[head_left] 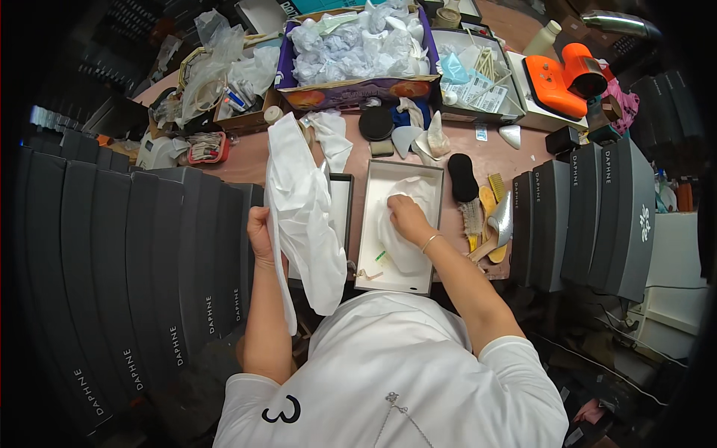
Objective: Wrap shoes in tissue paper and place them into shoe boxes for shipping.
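Note:
An open white shoe box lies on the brown table in front of me. My right hand reaches into it and presses on a white wrapped bundle lying in the box. To the left of the box, my left hand holds up a long sheet of white tissue paper that hangs down over the box lid. A thin bracelet circles my right wrist.
Rows of dark grey shoe boxes stand at the left and right. A purple carton of crumpled paper sits at the back, with an orange tool at back right. Brushes and a silver shoe lie beside the box.

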`<state>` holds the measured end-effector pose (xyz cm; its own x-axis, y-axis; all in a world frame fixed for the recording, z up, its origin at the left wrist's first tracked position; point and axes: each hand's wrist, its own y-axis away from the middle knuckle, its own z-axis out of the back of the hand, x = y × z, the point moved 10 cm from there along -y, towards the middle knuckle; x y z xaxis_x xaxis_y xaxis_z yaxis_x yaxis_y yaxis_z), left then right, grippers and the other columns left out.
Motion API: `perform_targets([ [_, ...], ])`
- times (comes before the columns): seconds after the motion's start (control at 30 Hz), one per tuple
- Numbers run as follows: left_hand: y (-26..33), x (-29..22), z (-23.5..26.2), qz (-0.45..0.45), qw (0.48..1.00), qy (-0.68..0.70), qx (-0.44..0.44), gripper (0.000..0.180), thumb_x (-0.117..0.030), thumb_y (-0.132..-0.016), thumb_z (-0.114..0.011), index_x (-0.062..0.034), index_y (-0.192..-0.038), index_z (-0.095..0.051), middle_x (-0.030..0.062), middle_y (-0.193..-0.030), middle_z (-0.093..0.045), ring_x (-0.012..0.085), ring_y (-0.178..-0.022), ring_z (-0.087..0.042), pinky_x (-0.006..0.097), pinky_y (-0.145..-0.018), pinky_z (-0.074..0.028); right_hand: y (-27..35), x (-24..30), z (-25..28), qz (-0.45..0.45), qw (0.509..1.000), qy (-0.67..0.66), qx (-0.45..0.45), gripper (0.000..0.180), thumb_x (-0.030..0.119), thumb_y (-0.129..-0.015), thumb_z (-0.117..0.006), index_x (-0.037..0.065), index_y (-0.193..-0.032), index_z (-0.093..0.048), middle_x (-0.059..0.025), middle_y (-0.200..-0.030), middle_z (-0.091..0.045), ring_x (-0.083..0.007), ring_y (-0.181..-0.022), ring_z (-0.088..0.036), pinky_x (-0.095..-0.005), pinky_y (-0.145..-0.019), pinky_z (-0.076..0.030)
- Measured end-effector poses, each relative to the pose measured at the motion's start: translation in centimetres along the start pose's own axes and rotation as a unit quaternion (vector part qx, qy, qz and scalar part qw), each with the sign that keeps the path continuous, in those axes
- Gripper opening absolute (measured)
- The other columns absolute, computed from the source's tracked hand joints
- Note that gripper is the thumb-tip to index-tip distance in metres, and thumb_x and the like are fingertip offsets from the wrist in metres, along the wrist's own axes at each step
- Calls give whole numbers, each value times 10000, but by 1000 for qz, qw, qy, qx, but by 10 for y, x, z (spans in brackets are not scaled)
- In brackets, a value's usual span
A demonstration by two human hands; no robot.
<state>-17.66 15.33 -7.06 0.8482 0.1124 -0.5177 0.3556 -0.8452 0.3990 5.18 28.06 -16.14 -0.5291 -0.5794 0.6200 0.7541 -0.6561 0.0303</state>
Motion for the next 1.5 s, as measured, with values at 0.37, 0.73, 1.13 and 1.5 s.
perform_targets([
  [0.37,-3,63,-34,55,995,-78,-26,496,-286,-805,-551,51,-1169,-547,156,-1066,-647,249,-890,-652,368,-822,-538,56,18,336,14,815,-439,-379,167,13,-842,-656,14,-934,-517,-46,-933,-604,-90,-853,-571,-238,-778,-494],
  [0.73,16,41,28,-216,654,-701,-188,690,-108,-794,-695,-3,-1374,-335,222,-1324,-414,337,-1202,-473,406,-1011,-385,52,28,-37,86,990,56,99,210,28,-703,-607,51,-912,-600,-129,-873,-582,-309,-903,-561,-398,-806,-448],
  [1.13,62,112,-1,291,937,-188,-47,280,-139,-863,-546,-18,-1115,-553,93,-973,-651,172,-859,-649,342,-747,-540,-39,167,44,272,960,63,-37,207,140,-710,-644,80,-886,-553,-78,-867,-555,-260,-829,-544,-350,-716,-454],
  [1.5,73,151,-8,252,960,-84,-91,387,-91,-855,-502,43,-1214,-449,195,-1037,-625,267,-929,-644,398,-858,-527,22,46,128,-76,963,-212,-147,280,54,-679,-706,25,-866,-500,-128,-765,-523,-268,-658,-538,-355,-608,-459],
])
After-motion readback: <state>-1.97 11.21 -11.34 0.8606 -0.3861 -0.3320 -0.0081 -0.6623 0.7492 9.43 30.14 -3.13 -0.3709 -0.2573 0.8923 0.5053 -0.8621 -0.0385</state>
